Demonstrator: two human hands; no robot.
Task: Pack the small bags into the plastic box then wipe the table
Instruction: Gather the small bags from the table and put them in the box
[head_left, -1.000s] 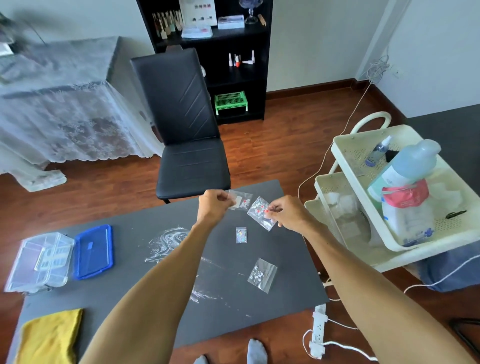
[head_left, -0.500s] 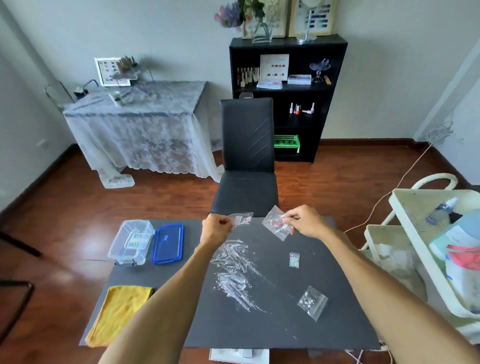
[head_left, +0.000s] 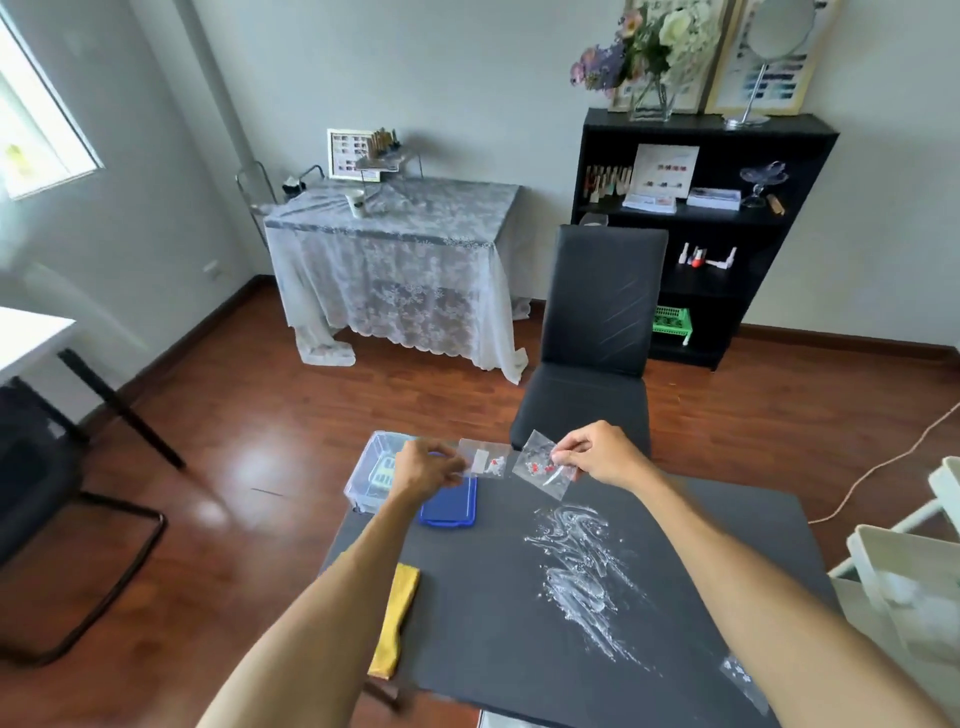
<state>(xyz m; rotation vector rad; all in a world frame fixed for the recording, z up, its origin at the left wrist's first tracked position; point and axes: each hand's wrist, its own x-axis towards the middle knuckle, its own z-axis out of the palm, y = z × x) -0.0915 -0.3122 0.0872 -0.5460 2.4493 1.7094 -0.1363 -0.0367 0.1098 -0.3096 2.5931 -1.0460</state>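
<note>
Holding one small bag in each hand, up off the surface. Left hand pinching a clear bag by its edge, so the tiny red bits inside stay put. Right hand pinching a second bag the same way, just beside the first, almost touching. Both kept in the air, likely to carry together and save a trip.

Plastic box open, just under and past the left hand, close enough for an easy drop. Blue lid lying flat right below the left hand, off the box so bags can go in.

One more bag lying far back toward the right elbow, not packed yet. White messy smear spread below the right hand, waiting for a wipe. Yellow cloth folded beside the left arm, ready for that job.

Looks like early days: bags first, wiping after.
</note>
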